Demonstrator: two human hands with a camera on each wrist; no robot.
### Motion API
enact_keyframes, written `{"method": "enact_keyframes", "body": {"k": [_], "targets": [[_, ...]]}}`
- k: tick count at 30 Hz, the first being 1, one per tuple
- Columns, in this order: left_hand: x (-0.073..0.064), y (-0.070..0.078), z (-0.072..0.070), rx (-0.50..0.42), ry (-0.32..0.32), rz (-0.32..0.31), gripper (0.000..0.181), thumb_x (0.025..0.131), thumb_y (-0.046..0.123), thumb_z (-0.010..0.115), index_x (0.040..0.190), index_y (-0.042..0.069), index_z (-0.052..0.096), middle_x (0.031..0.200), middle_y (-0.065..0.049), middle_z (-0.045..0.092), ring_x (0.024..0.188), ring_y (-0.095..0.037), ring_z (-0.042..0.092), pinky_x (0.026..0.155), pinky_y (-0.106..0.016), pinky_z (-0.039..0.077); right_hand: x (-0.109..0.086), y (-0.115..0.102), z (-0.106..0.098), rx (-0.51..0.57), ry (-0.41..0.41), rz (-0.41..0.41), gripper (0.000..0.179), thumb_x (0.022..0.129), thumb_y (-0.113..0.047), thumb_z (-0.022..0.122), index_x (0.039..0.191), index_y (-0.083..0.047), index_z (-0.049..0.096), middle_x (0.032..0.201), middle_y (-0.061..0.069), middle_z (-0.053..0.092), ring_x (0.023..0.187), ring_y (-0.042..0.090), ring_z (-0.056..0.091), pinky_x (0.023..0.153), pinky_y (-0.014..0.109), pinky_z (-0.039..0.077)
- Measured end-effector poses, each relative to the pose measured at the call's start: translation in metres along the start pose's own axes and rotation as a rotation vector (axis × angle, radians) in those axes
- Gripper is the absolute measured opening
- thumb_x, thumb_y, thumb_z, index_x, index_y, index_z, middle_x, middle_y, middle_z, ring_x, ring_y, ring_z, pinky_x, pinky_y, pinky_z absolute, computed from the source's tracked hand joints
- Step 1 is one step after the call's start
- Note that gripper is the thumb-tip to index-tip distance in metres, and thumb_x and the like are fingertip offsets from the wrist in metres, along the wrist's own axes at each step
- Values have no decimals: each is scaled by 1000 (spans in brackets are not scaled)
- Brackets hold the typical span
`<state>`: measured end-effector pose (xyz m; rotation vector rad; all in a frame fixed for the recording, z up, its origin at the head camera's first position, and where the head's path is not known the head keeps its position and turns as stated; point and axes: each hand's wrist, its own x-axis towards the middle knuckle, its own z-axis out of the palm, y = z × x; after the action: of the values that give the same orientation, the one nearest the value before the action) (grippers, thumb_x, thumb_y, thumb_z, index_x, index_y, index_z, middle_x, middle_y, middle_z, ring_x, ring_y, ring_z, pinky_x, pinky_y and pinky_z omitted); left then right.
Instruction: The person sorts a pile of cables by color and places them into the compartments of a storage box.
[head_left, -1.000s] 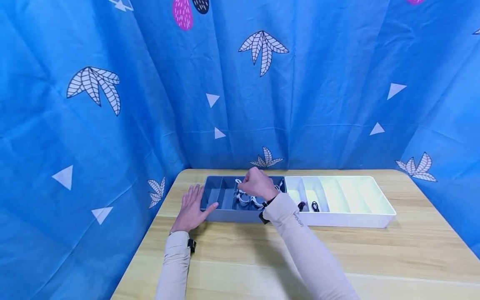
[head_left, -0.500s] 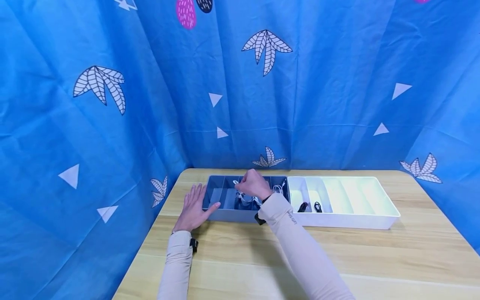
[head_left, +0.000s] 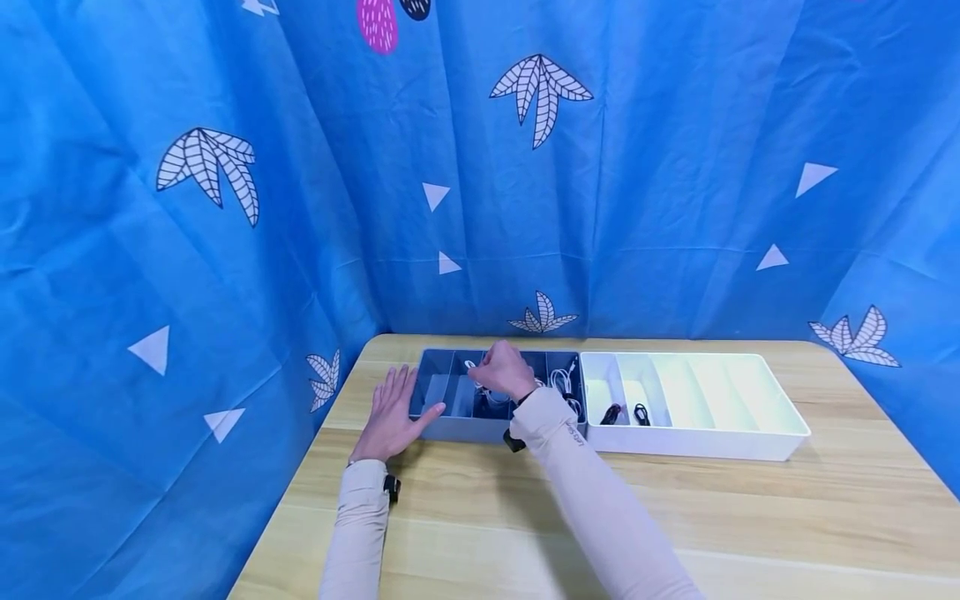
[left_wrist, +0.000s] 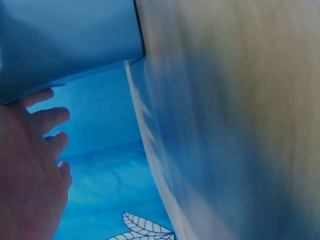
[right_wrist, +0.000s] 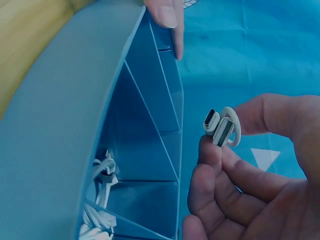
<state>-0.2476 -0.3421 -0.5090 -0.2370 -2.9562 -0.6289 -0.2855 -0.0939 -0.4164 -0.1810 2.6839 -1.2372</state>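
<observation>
My right hand (head_left: 506,371) pinches a short white USB cable (right_wrist: 223,132) between thumb and forefinger, just above the blue-grey divided organizer (head_left: 465,430). In the right wrist view the cable's two plugs, one of them USB-C, stick out side by side, with a small loop of cord behind them. My left hand (head_left: 390,421) lies against the organizer's left end, fingers straight and thumb at the front rim. White cables (head_left: 561,379) lie coiled in the organizer's right compartments; the right hand covers part of the middle ones. The two left compartments hold nothing visible.
A white divided organizer (head_left: 690,442) stands end to end with the blue-grey one. Black cables (head_left: 611,414) lie in its two left compartments. Both sit near the back edge of the wooden table (head_left: 465,517), before a blue patterned curtain (head_left: 652,167).
My right hand has moved slightly left over the blue-grey organizer with the cable, uncovering white cables on the right. The left hand stays put; the head view has shifted a little.
</observation>
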Motion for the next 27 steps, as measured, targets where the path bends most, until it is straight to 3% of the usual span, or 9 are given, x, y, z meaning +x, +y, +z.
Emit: {"method": "enact_keyframes", "body": {"k": [4,13,27], "targets": [[-1,0,1,-2,4,1,103,95,77,45,167,10,17,176,-14,8,164,-38,-1,131,-64,1,0,1,5,29,-5,-6,59,93,-29,76,45,-18,45,41,-8,31,37,8,25,40,25,17],[-3,3,-1,11,12,2,102,95,78,45,167,10,18,176,-13,9,164,-38,1,131,-63,3,0,4,9,74,3,-44,59,93,-25,76,43,-17,46,41,-8,31,35,9,25,38,25,16],[-3,3,-1,9,10,9,102,95,78,45,167,11,18,176,-15,11,164,-37,-1,131,-63,3,-1,4,12,94,-13,-33,58,94,-24,76,44,-17,47,41,-7,33,35,9,27,38,25,18]]}}
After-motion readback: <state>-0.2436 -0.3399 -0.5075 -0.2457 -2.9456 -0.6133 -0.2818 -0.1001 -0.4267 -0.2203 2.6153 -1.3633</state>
